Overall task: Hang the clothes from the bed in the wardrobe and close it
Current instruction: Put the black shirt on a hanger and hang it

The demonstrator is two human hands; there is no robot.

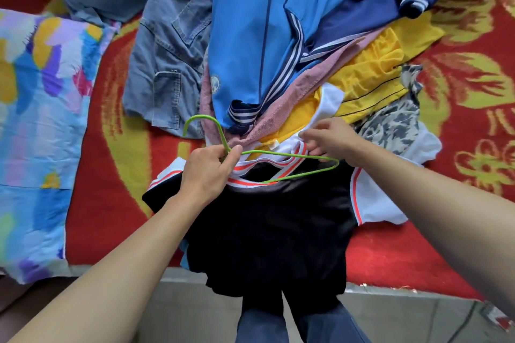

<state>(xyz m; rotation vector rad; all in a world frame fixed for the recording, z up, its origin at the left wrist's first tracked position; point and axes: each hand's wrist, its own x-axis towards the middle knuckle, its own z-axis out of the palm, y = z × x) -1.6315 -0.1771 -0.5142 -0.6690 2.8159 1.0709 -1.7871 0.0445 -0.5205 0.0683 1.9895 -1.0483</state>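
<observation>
So your left grip [207, 172] is closed around the green hanger [281, 152], right at the neck under the hook, thumb and fingers pinching the wire. Your right grip [331, 138] is pinching the white trim at the collar of the black jersey [267, 225], just by the hanger's far shoulder. The hanger lies across the neck opening, between both grips. The jersey lies at the near edge of the bed [111, 175], hem drooping over it, with the blue jacket [250, 36] and denim shirt [167, 64] piled behind.

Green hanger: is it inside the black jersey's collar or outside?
Partly in: green hanger passes under the striped collar near the left hand; its far end lies exposed.
</observation>
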